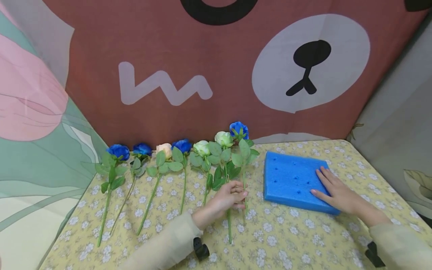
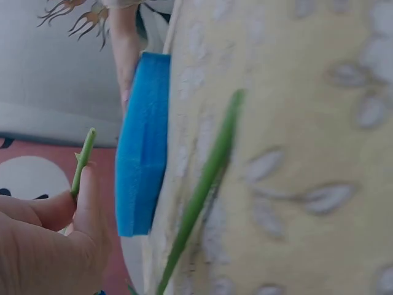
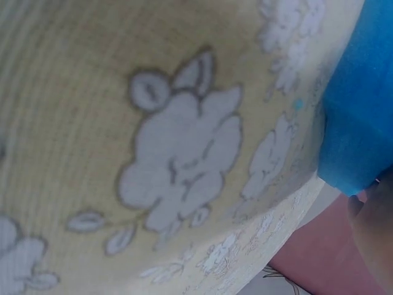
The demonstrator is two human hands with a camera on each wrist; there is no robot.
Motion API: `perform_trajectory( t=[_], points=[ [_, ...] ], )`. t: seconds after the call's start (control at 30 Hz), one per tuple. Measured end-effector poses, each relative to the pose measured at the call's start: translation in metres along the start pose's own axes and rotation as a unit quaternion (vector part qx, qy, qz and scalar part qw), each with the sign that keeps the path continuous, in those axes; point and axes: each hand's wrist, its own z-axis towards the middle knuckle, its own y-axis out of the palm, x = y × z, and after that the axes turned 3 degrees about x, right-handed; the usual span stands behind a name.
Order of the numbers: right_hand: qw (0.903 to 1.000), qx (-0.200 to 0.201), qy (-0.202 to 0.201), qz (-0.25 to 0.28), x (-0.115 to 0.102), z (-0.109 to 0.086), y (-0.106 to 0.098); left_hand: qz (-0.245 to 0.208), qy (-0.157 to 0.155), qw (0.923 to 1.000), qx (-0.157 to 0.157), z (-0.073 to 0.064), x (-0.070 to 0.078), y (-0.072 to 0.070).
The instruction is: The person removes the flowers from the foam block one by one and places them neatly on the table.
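Note:
My left hand (image 1: 227, 198) pinches the green stem of a blue artificial rose (image 1: 239, 129), the rightmost flower. In the left wrist view, the stem's cut end (image 2: 85, 153) sticks out past the thumb and fingertips. To the right lies a blue foam block (image 1: 285, 176) with several small holes in its top. My right hand (image 1: 341, 193) rests on the block's right side with its fingers spread. The right wrist view catches a corner of the block (image 3: 356, 135) and part of the hand. Just beside the held rose is a pale green rose (image 1: 224, 138), its stem passing under my left hand.
More roses lie in a row to the left: another pale green one (image 1: 201, 148), a peach one (image 1: 164, 150) and several blue ones (image 1: 119, 151). A flowered yellow tablecloth (image 1: 270, 240) covers the table. Behind it hangs a reddish-brown printed cloth (image 1: 222, 86).

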Motion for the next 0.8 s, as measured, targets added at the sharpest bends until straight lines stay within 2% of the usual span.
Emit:
perform_trajectory(
  t=[0.2,0.53,0.8],
  points=[
    [1.0000,0.000,-0.001,0.004,0.000,0.001,0.001,-0.001,-0.015,0.9998,-0.010,-0.007,-0.009,0.000],
    [1.0000,-0.002,0.004,0.005,0.001,0.002,0.002,0.001,-0.027,0.9995,-0.018,-0.009,-0.020,0.001],
    [0.9999,-0.009,0.010,0.004,-0.002,0.003,0.000,-0.007,-0.047,0.9989,0.000,-0.003,-0.025,0.005]
  ],
)
